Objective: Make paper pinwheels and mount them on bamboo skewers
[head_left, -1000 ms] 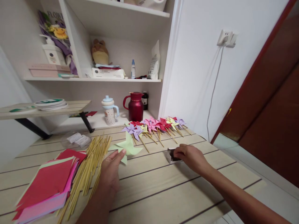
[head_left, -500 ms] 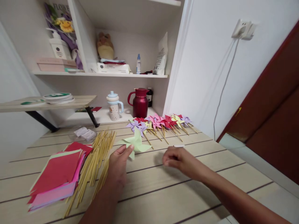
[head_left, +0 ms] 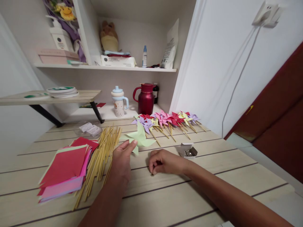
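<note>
My left hand [head_left: 123, 157] pinches a pale green paper pinwheel [head_left: 140, 138] between thumb and fingers, holding it just above the table. My right hand [head_left: 163, 162] is low over the wood to its right, with thumb and forefinger closed on a tiny dark thumbtack [head_left: 152, 174]. Behind the right wrist stands a small open box [head_left: 189, 151] with shiny metal tacks inside. Finished pinwheels [head_left: 163, 118] on sticks, in pink, red, yellow and purple, lie along the back of the table.
Left of my hands are loose wooden sticks [head_left: 101, 154] and a stack of coloured paper squares [head_left: 63, 167]. A clear packet [head_left: 90, 129] lies behind them. At the back stand a lidded cup [head_left: 118, 102] and a red jug [head_left: 145, 99]. A small raised shelf [head_left: 87, 94] overhangs the left.
My right hand has moved left and down from beside the tack box, towards the pinwheel, uncovering the box. My left hand still holds the pinwheel. The view has shifted slightly.
</note>
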`<state>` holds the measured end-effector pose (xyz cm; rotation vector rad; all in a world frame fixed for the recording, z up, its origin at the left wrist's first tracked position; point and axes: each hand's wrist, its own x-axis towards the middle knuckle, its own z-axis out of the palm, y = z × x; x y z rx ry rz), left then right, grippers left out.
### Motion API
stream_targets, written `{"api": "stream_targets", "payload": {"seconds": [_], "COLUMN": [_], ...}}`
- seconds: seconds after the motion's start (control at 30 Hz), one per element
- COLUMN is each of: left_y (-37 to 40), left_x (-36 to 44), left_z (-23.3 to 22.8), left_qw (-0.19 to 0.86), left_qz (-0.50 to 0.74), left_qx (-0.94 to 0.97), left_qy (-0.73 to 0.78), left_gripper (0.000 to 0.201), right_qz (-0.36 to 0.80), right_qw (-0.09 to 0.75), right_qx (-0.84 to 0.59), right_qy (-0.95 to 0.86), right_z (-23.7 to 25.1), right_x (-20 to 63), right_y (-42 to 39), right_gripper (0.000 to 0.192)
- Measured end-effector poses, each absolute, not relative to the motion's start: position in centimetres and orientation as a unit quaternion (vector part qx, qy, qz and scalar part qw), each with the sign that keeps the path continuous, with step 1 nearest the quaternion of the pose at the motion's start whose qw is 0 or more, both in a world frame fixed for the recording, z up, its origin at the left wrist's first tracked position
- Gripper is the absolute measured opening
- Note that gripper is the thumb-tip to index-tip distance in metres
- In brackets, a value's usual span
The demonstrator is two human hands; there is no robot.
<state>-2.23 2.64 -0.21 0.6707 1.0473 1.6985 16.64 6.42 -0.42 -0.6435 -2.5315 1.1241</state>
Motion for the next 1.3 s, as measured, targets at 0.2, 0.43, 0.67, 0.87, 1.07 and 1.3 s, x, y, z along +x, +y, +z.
{"api": "stream_targets", "payload": {"seconds": [0.2, 0.43, 0.67, 0.87, 1.07, 1.3], "left_y": [2.5, 2.6, 2.6, 2.4, 2.3, 2.2], "left_x": [-2.3, -2.2, -2.1, -2.1, -2.0, -2.0], "left_z": [0.0, -0.2, -0.4, -0.2, -0.1, 0.0], "left_qw": [0.511, 0.505, 0.496, 0.501, 0.501, 0.501], "left_qz": [0.696, 0.697, 0.697, 0.693, 0.694, 0.69], "left_qx": [0.276, 0.28, 0.273, 0.272, 0.276, 0.273], "left_qy": [0.423, 0.425, 0.44, 0.44, 0.437, 0.445], "left_gripper": [0.034, 0.028, 0.03, 0.032, 0.03, 0.033], "right_qz": [0.397, 0.492, 0.442, 0.463, 0.429, 0.427], "right_qw": [0.17, 0.212, 0.254, 0.261, 0.279, 0.266], "right_qx": [-0.253, -0.305, -0.294, -0.337, -0.347, -0.354], "right_qy": [-0.866, -0.787, -0.808, -0.777, -0.786, -0.789], "right_z": [-0.5, -0.8, -0.9, -1.3, -1.9, -1.7], "right_x": [17.0, 18.2, 17.8, 17.1, 16.7, 16.7], "right_y": [6.0, 4.3, 2.9, 2.8, 2.1, 2.0], "right_gripper": [0.01, 0.009, 0.013, 0.008, 0.006, 0.008]}}
